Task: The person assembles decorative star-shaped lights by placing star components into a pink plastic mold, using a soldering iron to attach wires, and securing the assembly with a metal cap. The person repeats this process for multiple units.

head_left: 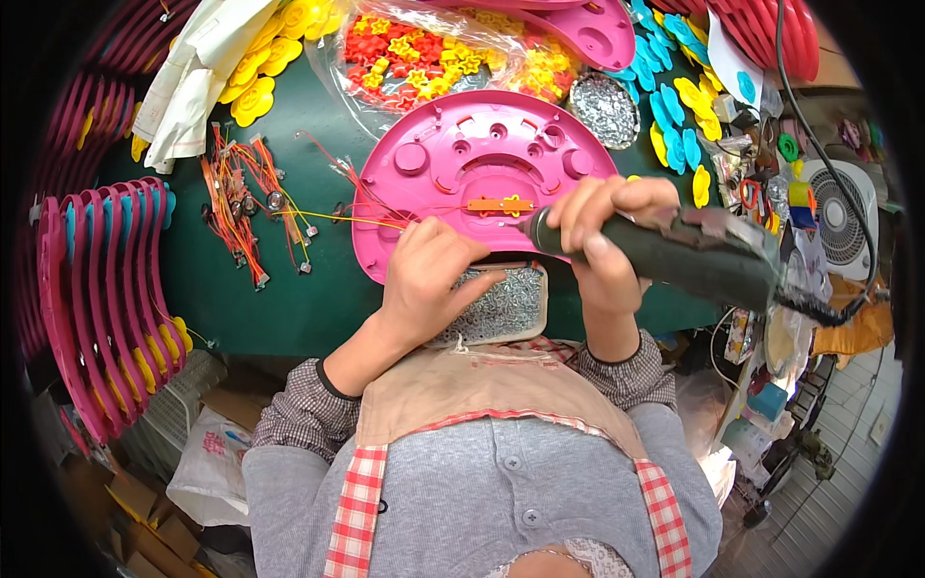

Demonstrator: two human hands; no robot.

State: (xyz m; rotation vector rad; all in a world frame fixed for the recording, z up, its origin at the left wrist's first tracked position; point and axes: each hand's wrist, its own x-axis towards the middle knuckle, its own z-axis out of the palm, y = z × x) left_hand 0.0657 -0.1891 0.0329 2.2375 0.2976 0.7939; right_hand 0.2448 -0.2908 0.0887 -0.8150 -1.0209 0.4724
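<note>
A pink rounded plastic shell (385,236) lies inside-up on the table in front of me. In its near half sits a narrow orange circuit board (499,205) with wires running off to the left. My right hand (602,226) is wrapped round a dark corded electric screwdriver (684,252), tilted so its tip points at the shell near the board's right end; whether it touches a screw I cannot tell. My left hand (429,275) grips the shell's near left rim with bent fingers, its thumb over a box of small metal screws (501,303).
Wired bundles (231,197) lie left of the shell. A rack of pink shells (111,299) stands at the left edge. Beyond are a clear bag of red and yellow star pieces (414,63) and a round screw dish (604,111). The screwdriver's cord (848,173) hangs at right.
</note>
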